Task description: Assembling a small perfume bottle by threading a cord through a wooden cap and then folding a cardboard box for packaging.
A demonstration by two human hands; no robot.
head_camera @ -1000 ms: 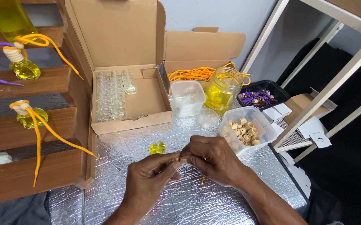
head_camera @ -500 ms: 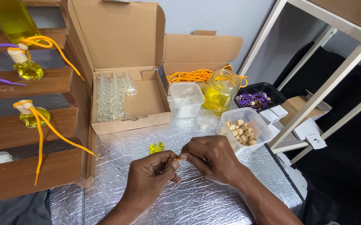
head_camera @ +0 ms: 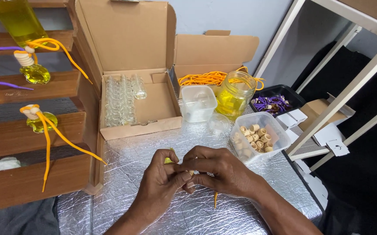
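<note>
My left hand (head_camera: 160,182) and my right hand (head_camera: 216,169) meet over the silver foil table top (head_camera: 123,165), fingertips pinched together on a small piece with an orange cord (head_camera: 215,199) hanging below the right hand. A small yellow-filled bottle (head_camera: 168,160) peeks out just behind my left fingers. The piece between the fingertips is mostly hidden.
An open cardboard box (head_camera: 153,104) holds rows of small clear glass bottles (head_camera: 119,102). Beside it stand a clear lidded tub (head_camera: 198,103), a jar of yellow liquid (head_camera: 235,95), a tub of wooden rings (head_camera: 258,135), orange cords (head_camera: 203,78) and purple cords (head_camera: 274,103). Finished bottles with cords (head_camera: 36,118) rest on wooden steps at left.
Both hands have stayed together at the same spot, the fingers working slightly on the small piece. The yellow bottle is now more covered by my left hand.
</note>
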